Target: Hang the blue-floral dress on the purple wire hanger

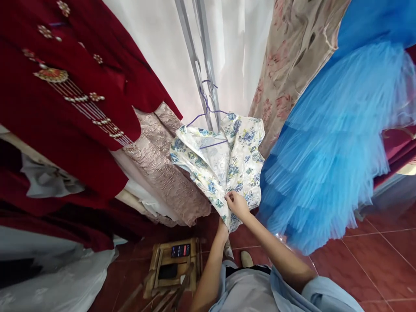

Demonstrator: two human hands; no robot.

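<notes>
A white short-sleeved top (247, 151) with blue flowers and green leaves hangs in front of me on a thin purple hanger (207, 113). Its front is partly open at the neck, showing the pale inside and the hanger's lower bar. My right hand (238, 204) pinches the front edge low on the top, thumb and fingers closed together on the cloth. My left hand (222, 229) reaches up beneath the hem; the cloth covers its fingers, so their grip is hidden.
Grey metal uprights (203, 65) stand behind the hanger, against white cloth. A dark red beaded gown (84, 86) and pink brocade (169, 173) hang left; a floral dress (276, 73) and blue tulle dress (325, 143) hang right. A wooden stool (156, 271) carries a phone (180, 251).
</notes>
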